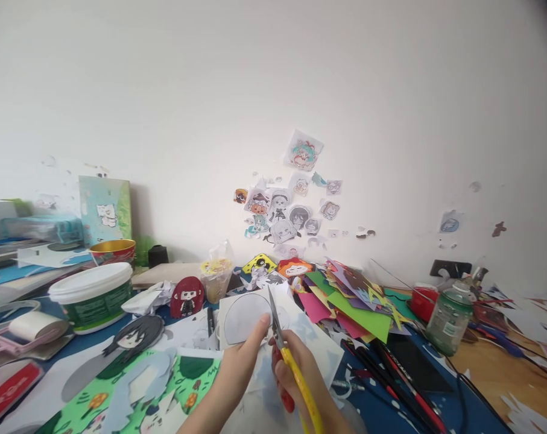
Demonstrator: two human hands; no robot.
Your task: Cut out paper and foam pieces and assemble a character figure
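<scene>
My left hand [245, 357] pinches a sheet of white paper [243, 313] near its right side, thumb on top. A large rounded outline is drawn on this paper, which is held up above the table. My right hand [307, 364] is closed around scissors [299, 375] with yellow and red on the handles. Their blades point up and away from me at the paper's right edge, beside my left thumb. Whether the blades are touching the paper cannot be made out. More white sheets [318, 343] lie beneath both hands.
Coloured paper sheets [359, 307] are heaped at the back right, near a glass jar [450, 319]. Black and red pens [404, 386] lie in front. To the left stand a white-lidded tub [92, 298], a plastic cup [216, 280] and a red-haired paper cutout [187, 297]. Small drawings [282, 208] cover the wall.
</scene>
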